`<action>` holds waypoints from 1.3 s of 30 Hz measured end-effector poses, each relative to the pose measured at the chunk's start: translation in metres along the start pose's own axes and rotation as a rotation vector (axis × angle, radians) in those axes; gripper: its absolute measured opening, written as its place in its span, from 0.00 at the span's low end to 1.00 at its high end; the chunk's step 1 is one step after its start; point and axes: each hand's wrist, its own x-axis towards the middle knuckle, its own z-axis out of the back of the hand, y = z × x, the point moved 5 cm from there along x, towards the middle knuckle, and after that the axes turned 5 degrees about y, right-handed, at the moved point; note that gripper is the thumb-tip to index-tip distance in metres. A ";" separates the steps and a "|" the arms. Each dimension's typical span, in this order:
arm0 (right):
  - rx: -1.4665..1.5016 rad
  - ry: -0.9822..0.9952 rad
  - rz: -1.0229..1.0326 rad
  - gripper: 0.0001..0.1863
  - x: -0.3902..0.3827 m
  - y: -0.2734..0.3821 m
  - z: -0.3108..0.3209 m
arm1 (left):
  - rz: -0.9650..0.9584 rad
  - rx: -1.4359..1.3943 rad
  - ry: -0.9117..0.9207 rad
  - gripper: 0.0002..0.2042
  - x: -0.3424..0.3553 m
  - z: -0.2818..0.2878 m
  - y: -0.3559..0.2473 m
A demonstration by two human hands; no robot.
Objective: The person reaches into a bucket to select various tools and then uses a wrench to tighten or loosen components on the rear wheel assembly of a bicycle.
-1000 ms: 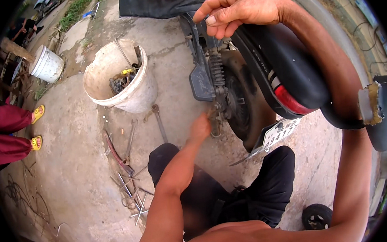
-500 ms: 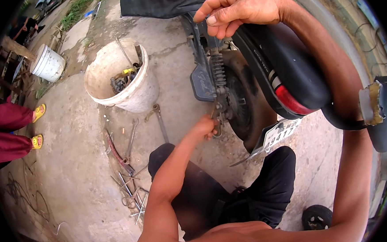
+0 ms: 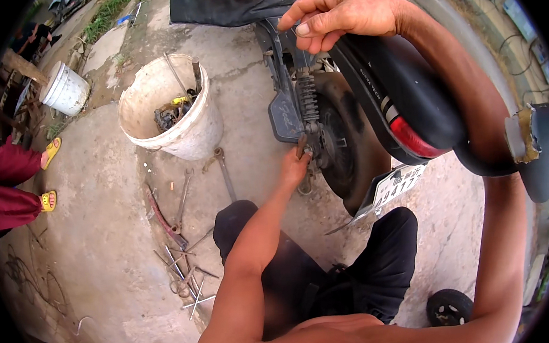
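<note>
My left hand (image 3: 295,168) is closed at the hub of the scooter's rear wheel (image 3: 342,145). A short brownish piece sticks up from its fingers; I cannot make out what it is. Just above stand the coil shock absorber (image 3: 308,100) and a dark side cover (image 3: 285,117). My right hand (image 3: 348,13) hangs over the front of the black seat (image 3: 408,88), its fingers loosely bent and apart, with nothing in them. That forearm lies across the seat. Below the red tail light (image 3: 411,140) is a white number plate (image 3: 393,186).
A white bucket (image 3: 190,136) with tools and parts stands to the left. Wrenches (image 3: 226,173) and several metal rods (image 3: 193,283) lie on the concrete. A person in maroon trousers (image 3: 10,162) and yellow slippers stands far left. A small wheel (image 3: 449,307) lies at lower right.
My left hand has shifted slightly up at the wheel hub, and the brownish piece now stands out above its fingers. My right hand has stayed nearly in place.
</note>
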 end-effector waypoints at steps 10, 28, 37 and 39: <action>-0.036 -0.047 -0.003 0.24 0.005 0.004 0.000 | 0.013 0.159 -0.100 0.19 0.003 0.004 0.005; -0.058 -0.023 0.017 0.26 -0.001 0.002 0.004 | 0.085 0.062 -0.046 0.19 0.005 -0.002 0.009; 0.127 0.177 0.026 0.29 0.006 -0.004 0.010 | -0.085 0.009 -0.138 0.20 0.000 0.000 0.006; 0.141 0.173 0.022 0.29 0.002 -0.008 0.014 | -0.012 0.021 -0.029 0.20 0.010 -0.002 0.005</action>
